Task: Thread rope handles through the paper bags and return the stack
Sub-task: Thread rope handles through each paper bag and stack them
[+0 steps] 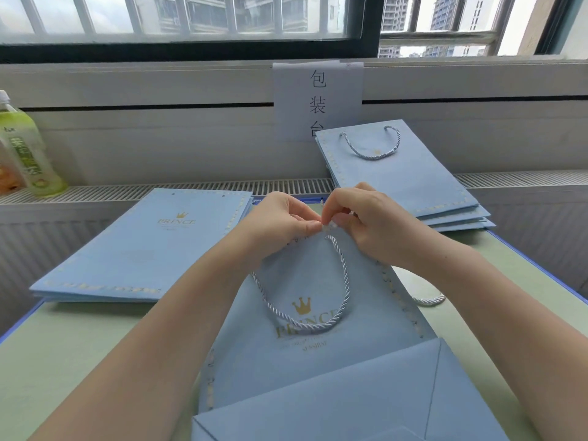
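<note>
Nearest, flat on the green table (79, 351): pale blue paper bag (318, 370), folded base toward the camera, gold crown and "PRINCE" printed mid-panel. Rope handle (342, 281) looped across it, free end pinched at the far rim between left hand (280, 221) and right hand (369, 221), fingers curled tight. Best to keep the tip stiff, line it with the hole, feed straight. Far left, unthreaded stack (133, 249); far right, finished stack (401, 176). Behind, paper sign (318, 100) reading 包装台; green bottle (28, 151), label illegible.
</note>
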`<state>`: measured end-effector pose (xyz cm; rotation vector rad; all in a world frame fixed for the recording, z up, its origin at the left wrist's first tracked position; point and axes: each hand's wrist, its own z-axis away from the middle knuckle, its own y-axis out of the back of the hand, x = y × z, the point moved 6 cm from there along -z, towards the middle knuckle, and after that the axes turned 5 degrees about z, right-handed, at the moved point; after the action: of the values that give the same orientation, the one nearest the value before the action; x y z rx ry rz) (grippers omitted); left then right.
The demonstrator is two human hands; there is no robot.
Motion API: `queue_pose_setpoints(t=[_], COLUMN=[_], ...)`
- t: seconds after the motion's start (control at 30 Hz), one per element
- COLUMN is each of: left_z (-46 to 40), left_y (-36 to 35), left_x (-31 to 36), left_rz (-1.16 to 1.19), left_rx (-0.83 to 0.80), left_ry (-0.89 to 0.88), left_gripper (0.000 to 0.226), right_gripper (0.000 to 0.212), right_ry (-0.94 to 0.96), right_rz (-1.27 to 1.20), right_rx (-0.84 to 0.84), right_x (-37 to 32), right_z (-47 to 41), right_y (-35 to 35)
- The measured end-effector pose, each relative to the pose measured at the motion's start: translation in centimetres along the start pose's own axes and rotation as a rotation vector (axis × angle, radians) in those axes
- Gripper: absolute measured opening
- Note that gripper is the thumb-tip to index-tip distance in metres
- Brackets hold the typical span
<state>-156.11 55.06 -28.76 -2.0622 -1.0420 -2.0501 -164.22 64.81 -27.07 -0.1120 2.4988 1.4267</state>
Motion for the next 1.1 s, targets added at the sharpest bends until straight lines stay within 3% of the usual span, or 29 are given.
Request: queue_pose_setpoints(t=[0.1, 0.27, 0.33, 0.4, 0.47, 0.57, 0.63, 0.77, 0.97, 1.1], left_z=[0.0, -0.5, -0.6, -0.7, -0.5, -0.3, -0.2, -0.2, -0.5, -0.3], left_y=[-0.3, -0.2, -0.1, -0.1, -0.1, 0.1, 0.1, 0.0, 0.5, 0.2], left_x=[-0.1, -0.2, -0.5, -0.9, -1.3, -2.2, -2.8, -2.5, -2.7, -2.3], left_rz=[-0.048, -0.122, -0.193, -0.267, -0.326, -0.490, -0.577, -0.574, -0.483, -0.274], left_rx=[0.011, 0.072, 0.069, 0.007, -0.084, -0.162, -0.200, -0.154, -0.081, -0.125], left_ry=[-0.008, -0.078, -0.085, -0.057, 0.009, 0.094, 0.139, 0.130, 0.114, 0.174], left_gripper=[0.006, 0.016, 0.020, 0.015, 0.009, 0.012, 0.011, 0.004, 0.010, 0.019], right_gripper=[0.025, 0.010, 0.016, 0.021, 0.017, 0.026, 0.026, 0.017, 0.016, 0.019], right_ry=[-0.012, -0.012, -0.016, -0.013, -0.016, -0.061, -0.056, -0.003, 0.041, -0.004], right_rz=[0.028, 0.009, -0.074, -0.239, -0.284, -0.107, 0.009, -0.050, -0.733, -0.875], right_rx=[-0.022, 0.123, 0.082, -0.088, -0.367, -0.773, -0.857, -0.913, -0.913, -0.735], right_x=[0.5, 0.1, -0.5, -2.1, -3.9, -4.9, -5.1, -5.7, -7.2, -5.7], right_z=[0.0, 0.1, 0.1, 0.3, 1.1, 3.4, 4.0, 4.3, 3.8, 2.9], right_y=[-0.4, 0.5, 0.5, -0.1, -1.7, -4.9, -5.8, -5.3, -0.9, 0.0])
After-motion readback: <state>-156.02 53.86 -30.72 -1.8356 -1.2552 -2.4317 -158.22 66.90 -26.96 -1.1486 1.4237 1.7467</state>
